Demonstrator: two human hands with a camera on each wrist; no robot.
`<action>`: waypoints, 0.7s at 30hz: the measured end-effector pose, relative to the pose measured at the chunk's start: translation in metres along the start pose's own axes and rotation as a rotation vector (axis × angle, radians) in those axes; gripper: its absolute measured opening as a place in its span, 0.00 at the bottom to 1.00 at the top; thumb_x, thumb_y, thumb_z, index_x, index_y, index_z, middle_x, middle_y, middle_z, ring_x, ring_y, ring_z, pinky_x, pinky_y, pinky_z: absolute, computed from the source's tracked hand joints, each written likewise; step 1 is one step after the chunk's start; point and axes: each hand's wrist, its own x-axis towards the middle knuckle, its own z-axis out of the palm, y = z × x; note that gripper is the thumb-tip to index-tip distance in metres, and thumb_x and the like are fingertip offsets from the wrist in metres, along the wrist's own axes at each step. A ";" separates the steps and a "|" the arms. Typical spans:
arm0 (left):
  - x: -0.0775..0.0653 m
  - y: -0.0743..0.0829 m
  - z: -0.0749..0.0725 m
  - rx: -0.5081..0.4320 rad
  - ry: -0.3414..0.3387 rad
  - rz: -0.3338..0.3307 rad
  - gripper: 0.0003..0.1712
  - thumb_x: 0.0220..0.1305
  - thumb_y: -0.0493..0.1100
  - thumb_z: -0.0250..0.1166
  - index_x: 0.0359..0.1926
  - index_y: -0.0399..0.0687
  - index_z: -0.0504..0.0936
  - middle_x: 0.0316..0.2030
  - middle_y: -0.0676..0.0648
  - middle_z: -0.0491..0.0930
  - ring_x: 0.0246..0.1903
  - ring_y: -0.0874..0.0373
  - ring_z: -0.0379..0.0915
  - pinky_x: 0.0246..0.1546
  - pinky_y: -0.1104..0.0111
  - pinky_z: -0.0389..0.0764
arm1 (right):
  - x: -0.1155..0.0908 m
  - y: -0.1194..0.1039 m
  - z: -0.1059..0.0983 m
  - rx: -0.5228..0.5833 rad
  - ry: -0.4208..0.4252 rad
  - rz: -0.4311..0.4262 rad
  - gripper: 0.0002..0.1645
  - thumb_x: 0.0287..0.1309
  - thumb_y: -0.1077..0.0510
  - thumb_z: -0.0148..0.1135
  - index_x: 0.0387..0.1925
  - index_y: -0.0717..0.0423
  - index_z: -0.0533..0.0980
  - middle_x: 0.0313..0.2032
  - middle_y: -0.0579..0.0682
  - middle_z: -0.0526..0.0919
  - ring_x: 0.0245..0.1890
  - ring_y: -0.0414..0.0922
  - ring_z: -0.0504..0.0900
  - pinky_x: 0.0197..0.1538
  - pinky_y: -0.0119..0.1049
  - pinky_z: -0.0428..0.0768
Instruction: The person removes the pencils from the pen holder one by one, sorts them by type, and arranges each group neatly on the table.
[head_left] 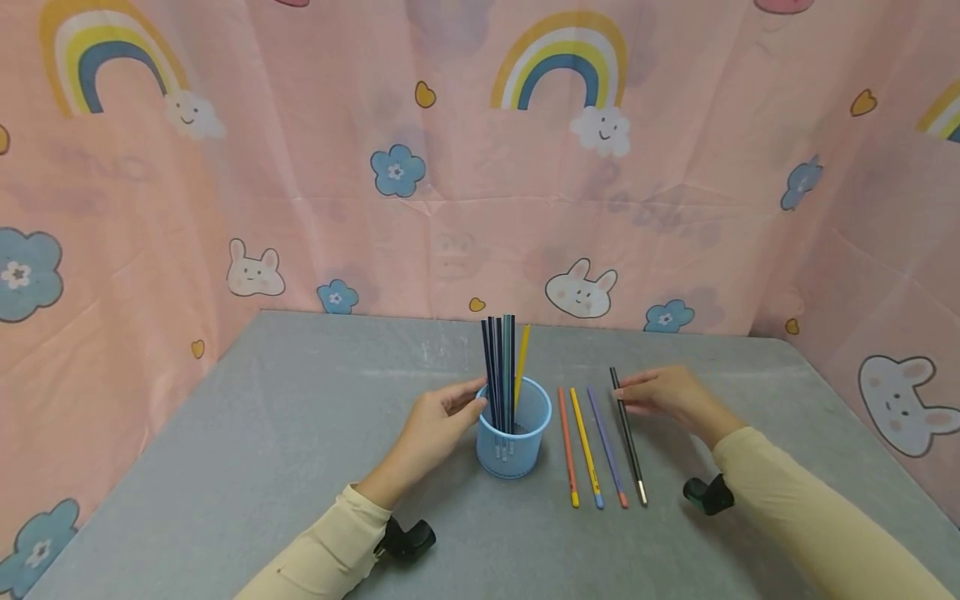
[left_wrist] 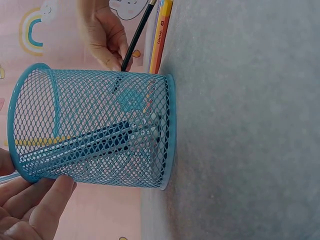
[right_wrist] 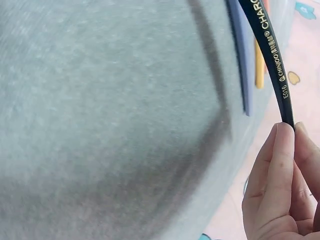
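A light blue mesh pencil cup (head_left: 510, 454) stands upright on the grey table, my left hand (head_left: 435, 433) gripping it by the left side of its rim. Several dark pencils (head_left: 497, 375) and a yellow pencil (head_left: 523, 358) lean inside it. With thumb and fingertips, my right hand (head_left: 671, 398) pinches a black pencil (head_left: 630, 442) near its far end. Gold lettering runs along this black pencil (right_wrist: 272, 55) in the right wrist view, where its shadow falls on the table. Left of it lie a purple pencil (head_left: 607, 446), a yellow pencil with a blue end (head_left: 587, 446) and an orange pencil (head_left: 568, 446).
The grey table (head_left: 300, 467) reaches back to a pink cloth backdrop (head_left: 337, 125) printed with rainbows, flowers and rabbits. The same cloth hangs at both sides. Black camera mounts (head_left: 408, 540) sit under both wrists, against cream sleeves (head_left: 322, 550).
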 end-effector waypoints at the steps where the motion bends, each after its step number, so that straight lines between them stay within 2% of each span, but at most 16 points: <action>1: 0.000 0.000 0.000 -0.002 -0.001 -0.005 0.22 0.72 0.43 0.60 0.63 0.39 0.77 0.60 0.39 0.80 0.57 0.47 0.80 0.56 0.60 0.83 | 0.001 0.001 0.000 0.002 0.000 0.001 0.27 0.61 0.59 0.68 0.56 0.74 0.75 0.40 0.51 0.88 0.31 0.36 0.86 0.40 0.32 0.88; 8: 0.000 0.000 0.000 -0.007 -0.001 -0.012 0.23 0.72 0.43 0.60 0.64 0.40 0.77 0.60 0.40 0.79 0.58 0.48 0.79 0.57 0.60 0.82 | 0.006 0.007 0.003 -0.010 0.000 0.021 0.27 0.61 0.59 0.68 0.57 0.74 0.75 0.40 0.51 0.88 0.31 0.35 0.86 0.40 0.32 0.88; 15: -0.001 0.001 0.000 -0.007 -0.003 -0.021 0.23 0.72 0.44 0.60 0.64 0.41 0.77 0.60 0.40 0.79 0.56 0.48 0.81 0.55 0.60 0.83 | 0.007 0.006 0.007 -0.008 0.022 0.056 0.26 0.61 0.61 0.68 0.56 0.74 0.76 0.34 0.48 0.88 0.29 0.35 0.85 0.38 0.32 0.88; 21: -0.002 0.002 0.000 0.004 0.001 -0.014 0.22 0.72 0.44 0.60 0.63 0.40 0.77 0.59 0.39 0.80 0.57 0.47 0.80 0.56 0.59 0.83 | 0.008 0.006 0.010 -0.025 0.009 0.061 0.26 0.60 0.62 0.68 0.56 0.75 0.75 0.36 0.50 0.88 0.27 0.34 0.85 0.35 0.30 0.87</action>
